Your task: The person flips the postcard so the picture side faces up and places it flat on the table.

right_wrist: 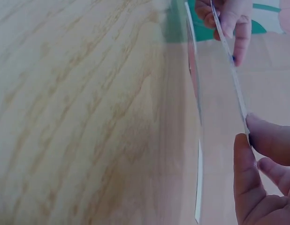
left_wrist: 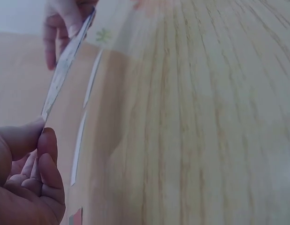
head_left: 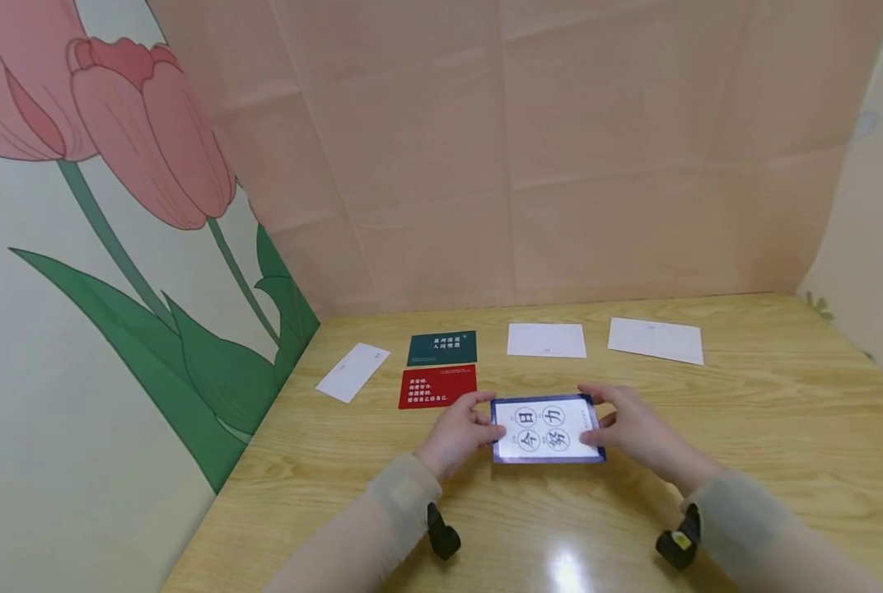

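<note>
A white card with a dark blue border (head_left: 541, 445) and large circled characters is held up above the table, its long side running left to right. My left hand (head_left: 458, 435) pinches its left edge between thumb and fingers. At the opposite edge, my right hand (head_left: 637, 432) pinches it the same way. Seen nearly edge-on in the left wrist view, the card (left_wrist: 60, 75) spans between both hands. In the right wrist view it shows as a thin strip, the card's edge (right_wrist: 236, 84) between the right thumb and fingertips.
On the wooden table (head_left: 775, 436) lie a red card (head_left: 430, 389), a dark green card (head_left: 441, 349), a tilted white card (head_left: 352, 372) at left, and two white cards (head_left: 546, 340) (head_left: 655, 340) toward the back. A pink cloth (head_left: 560, 165) hangs behind. A tulip-patterned wall (head_left: 78, 329) stands left.
</note>
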Available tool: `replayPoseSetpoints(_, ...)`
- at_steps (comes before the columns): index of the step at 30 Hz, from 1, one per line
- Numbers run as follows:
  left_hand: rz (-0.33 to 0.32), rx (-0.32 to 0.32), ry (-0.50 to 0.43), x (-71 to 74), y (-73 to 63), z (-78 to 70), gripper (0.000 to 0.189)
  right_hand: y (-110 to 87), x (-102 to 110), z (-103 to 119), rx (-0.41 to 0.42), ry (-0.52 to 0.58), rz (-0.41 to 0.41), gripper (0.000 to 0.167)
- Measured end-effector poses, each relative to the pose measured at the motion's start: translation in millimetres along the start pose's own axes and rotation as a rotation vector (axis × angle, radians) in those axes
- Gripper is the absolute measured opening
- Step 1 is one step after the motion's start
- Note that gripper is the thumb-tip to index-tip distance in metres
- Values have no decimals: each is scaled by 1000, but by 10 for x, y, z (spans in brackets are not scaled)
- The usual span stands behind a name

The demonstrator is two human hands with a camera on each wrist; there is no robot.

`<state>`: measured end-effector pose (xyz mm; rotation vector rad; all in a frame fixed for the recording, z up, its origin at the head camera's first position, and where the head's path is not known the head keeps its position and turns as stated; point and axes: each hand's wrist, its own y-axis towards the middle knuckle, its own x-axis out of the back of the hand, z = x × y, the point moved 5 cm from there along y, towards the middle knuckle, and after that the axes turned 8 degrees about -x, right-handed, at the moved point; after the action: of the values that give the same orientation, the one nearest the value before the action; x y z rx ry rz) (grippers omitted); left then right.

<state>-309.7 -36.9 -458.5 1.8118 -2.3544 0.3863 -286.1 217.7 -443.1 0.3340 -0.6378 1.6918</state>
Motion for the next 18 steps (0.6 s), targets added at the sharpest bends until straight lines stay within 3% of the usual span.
replayPoseSetpoints(10, 32, -7, 229, -70, 48, -2, 50, 74, -63, -31, -4, -111, -18, 73)
replayPoseSetpoints(18, 51, -20, 331, -149, 108, 25, 48, 113, -95, -71, -8, -212, -44, 62)
